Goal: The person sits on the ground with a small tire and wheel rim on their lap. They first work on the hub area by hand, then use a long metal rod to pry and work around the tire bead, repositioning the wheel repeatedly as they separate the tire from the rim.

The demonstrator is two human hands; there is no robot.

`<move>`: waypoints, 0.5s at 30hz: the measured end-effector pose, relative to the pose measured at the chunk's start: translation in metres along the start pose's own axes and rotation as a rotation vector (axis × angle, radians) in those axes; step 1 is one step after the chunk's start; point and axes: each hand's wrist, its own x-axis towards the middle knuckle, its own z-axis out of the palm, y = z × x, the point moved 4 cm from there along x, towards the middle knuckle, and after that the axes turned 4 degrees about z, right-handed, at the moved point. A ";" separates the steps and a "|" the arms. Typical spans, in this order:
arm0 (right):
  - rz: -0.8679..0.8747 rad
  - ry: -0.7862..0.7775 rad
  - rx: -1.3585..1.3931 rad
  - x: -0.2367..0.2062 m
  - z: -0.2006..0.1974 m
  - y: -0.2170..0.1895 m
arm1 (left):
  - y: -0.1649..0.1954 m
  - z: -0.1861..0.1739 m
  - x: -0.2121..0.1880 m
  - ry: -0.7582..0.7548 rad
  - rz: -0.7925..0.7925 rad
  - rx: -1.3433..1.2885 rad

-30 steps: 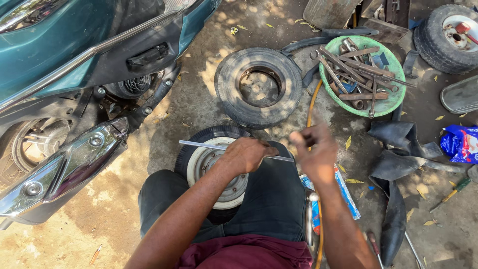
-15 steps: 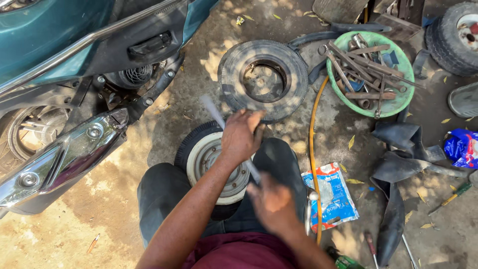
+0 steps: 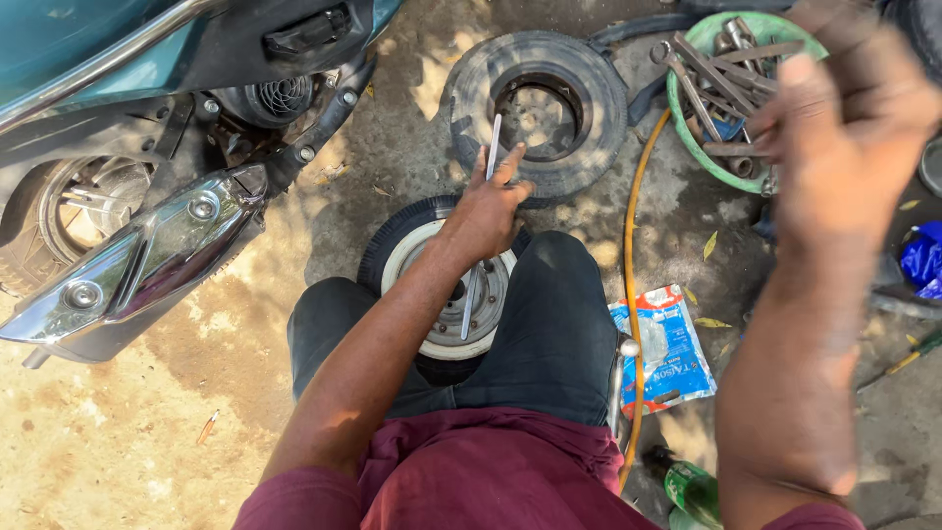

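Two hands: both the person's own, seen from above.
Left hand point(image 3: 488, 208): at frame centre, fingers wrapped round a lever point(image 3: 482, 236), thumb up beside it.
Lever: a slim metal bar, running nearly straight up and down the frame; its upper end lies over the loose tyre, its lower end over the rim.
Wheel point(image 3: 429, 285): small, white rim with a black tyre on it, lying between the person's knees at centre, partly under the left hand.
Right hand point(image 3: 849, 123): raised at upper right, blurred, close to the camera; cannot tell whether it is spread or curled, nor whether it holds anything.
Loose tyre point(image 3: 545, 108): flat on the ground at upper centre, just above the wheel.
Basin point(image 3: 731, 93): green, upper right, full of metal tools, partly behind the right hand.
Scooter point(image 3: 147, 147): teal, upper left.
Hose point(image 3: 633, 294): orange, running down right of centre.
Packet point(image 3: 667, 348): blue and white, beside the hose.
Bottle point(image 3: 692, 486): green, lower right.
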 end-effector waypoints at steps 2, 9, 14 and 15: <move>-0.095 0.016 -0.241 0.002 0.047 0.012 | 0.019 -0.013 -0.013 0.094 -0.011 -0.004; -0.919 -0.492 -0.849 -0.016 0.207 0.097 | 0.085 0.024 -0.130 0.123 -0.164 0.139; -0.780 -0.843 -0.813 0.022 0.252 0.119 | 0.088 -0.022 -0.119 0.319 -0.160 -0.030; -0.714 -0.767 -0.829 0.026 0.243 0.112 | 0.079 -0.043 -0.108 0.404 -0.123 -0.009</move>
